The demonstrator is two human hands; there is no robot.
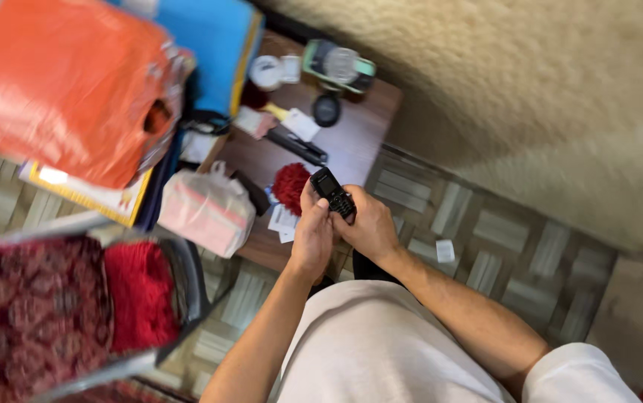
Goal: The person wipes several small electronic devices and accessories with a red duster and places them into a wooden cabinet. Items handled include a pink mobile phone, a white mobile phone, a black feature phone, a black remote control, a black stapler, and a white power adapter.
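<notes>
Both hands met over a small black phone (332,193), held in front of the body above the near edge of a brown table (351,145). The left hand (312,237) was curled around the phone's lower left side, thumb lying along its edge. The right hand (370,227) cupped it from the right and beneath, fingers wrapped under the keypad end. The phone tilted up and away from the hands, screen end farthest from the body.

Just beyond the left hand's fingertips sat a red fluffy ball (289,185), and under the hands lay a few white paper slips (284,222). Left of the left hand rested a pale plastic bag (205,210) with pinkish contents, its knot up. Farther past the hands on the table lay a long black case (297,145), a round black lid (326,110), a white round thing (266,72) and a green-edged tray (340,67); the blur hid their details.

Far left of the hands, an orange bag (67,89) lay on stacked books, with a blue sheet (213,41) behind it. Below that, nearer the body, stood a chair (52,313) with patterned red cloth and a red shaggy cushion (138,295). Right of the right hand stretched a cream blanket (530,104). A paper scrap (445,251) lay on the parquet floor (515,254) near the right wrist.
</notes>
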